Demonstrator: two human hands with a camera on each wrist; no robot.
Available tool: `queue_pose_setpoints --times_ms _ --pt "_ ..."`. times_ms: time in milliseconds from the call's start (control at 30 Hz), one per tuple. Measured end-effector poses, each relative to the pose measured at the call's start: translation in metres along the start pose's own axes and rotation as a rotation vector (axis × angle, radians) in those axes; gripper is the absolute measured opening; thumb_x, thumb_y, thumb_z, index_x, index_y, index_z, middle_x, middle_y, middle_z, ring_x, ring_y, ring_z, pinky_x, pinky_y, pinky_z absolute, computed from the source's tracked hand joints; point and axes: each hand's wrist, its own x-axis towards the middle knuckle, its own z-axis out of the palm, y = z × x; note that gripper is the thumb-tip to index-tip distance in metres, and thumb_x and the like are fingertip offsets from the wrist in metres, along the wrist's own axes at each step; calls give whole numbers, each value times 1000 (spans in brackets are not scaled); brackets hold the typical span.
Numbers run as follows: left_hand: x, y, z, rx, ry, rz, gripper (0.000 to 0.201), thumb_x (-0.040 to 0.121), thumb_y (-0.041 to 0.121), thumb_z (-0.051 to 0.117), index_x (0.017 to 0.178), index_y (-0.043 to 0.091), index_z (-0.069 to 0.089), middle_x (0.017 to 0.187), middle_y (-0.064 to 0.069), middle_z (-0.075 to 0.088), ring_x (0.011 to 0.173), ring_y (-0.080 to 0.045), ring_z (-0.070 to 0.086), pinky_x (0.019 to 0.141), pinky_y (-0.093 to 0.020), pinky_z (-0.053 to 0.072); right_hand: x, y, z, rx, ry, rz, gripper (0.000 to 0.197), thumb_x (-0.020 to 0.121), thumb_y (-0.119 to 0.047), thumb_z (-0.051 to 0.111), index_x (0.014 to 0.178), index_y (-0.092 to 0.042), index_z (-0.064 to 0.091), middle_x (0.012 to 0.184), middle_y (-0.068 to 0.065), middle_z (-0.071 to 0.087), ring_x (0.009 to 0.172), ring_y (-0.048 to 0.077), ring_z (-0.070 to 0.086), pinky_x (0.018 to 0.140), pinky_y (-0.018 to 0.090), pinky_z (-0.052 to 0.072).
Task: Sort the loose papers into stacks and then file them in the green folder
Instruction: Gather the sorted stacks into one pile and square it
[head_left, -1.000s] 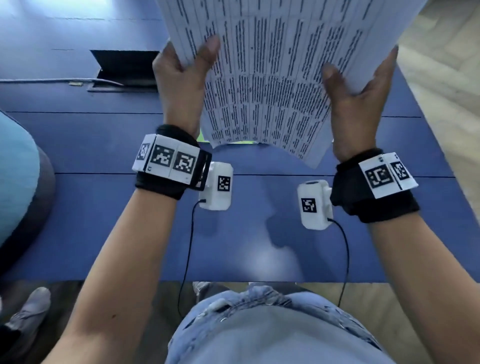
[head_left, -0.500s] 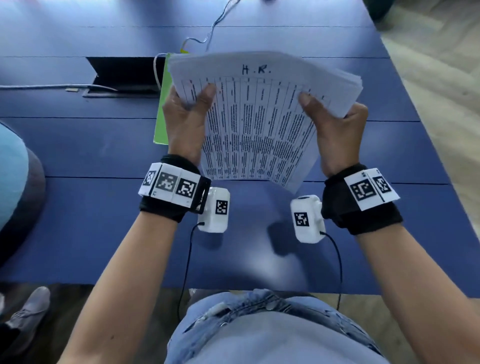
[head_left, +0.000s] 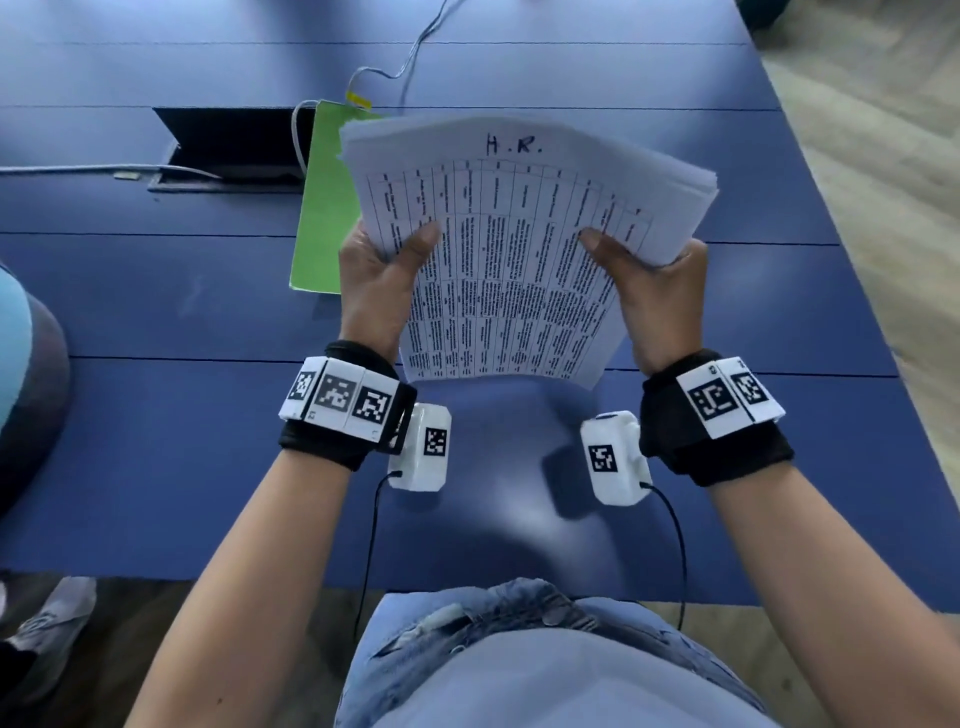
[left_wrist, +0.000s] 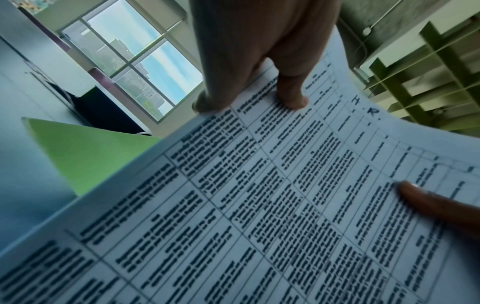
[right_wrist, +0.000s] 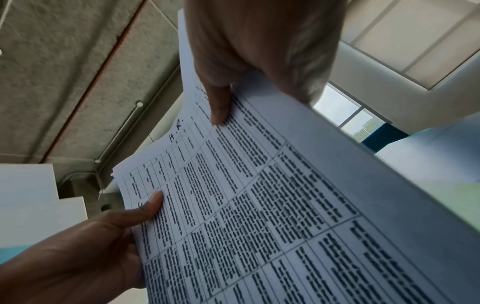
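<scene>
- Over the table (head_left: 156, 467), head view: left hand (head_left: 371, 291) and right hand (head_left: 657, 301) each grip a side of the papers (head_left: 519, 260), held above the green folder (head_left: 322, 208) lying far-left.
- Left wrist: thumb on top; the sheets bow, so probably floppy and light.
- Right wrist: same pinch. I'd keep holding both side edges, since loose sheets could fan out.

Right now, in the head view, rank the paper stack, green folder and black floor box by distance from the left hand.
1. Paper stack: held in the left hand.
2. Green folder: just beyond, on the table.
3. Black floor box: farthest, back left.
</scene>
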Motion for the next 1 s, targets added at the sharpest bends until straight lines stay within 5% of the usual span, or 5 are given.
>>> queue_pose_setpoints --times_ms 67,167,367,533,1000 --pt "5 5 6 -32 -16 23 22 81 3 61 99 16 59 98 -1 67 101 -23 62 93 -35 52 7 -8 -5 29 5 -47 16 74 -7 74 81 -19 66 68 -18 70 72 2 64 71 23 54" --pt "11 1 14 -56 -41 10 22 80 7 62 101 11 59 96 2 69 98 -20 63 90 -33 52 12 -12 -12 51 -9 -73 18 74 -8 73 74 -26 67 67 -17 70 72 3 63 71 25 54" --pt "20 -12 23 -40 -74 -41 25 79 6 62 104 8 58 86 10 73 89 -9 66 85 -27 53 12 8 -22 22 -11 43 21 74 -4 73 84 -20 66 69 -18 70 72 0 65 70 19 54" --pt "26 -17 23 -24 -97 -53 25 78 8 62 102 8 60 89 10 74 93 -13 66 88 -30 52 13 22 -20 -12 -3 106 21 73 0 73 88 -13 66 70 -19 67 66 -7 63 66 13 53" --pt "40 22 22 -34 -70 111 21 81 2 59 101 11 56 88 11 73 93 -11 65 87 -30 53 31 -8 -8 32 -1 -93 18 74 -10 73 72 -26 66 64 -22 68 70 -2 61 68 21 52"
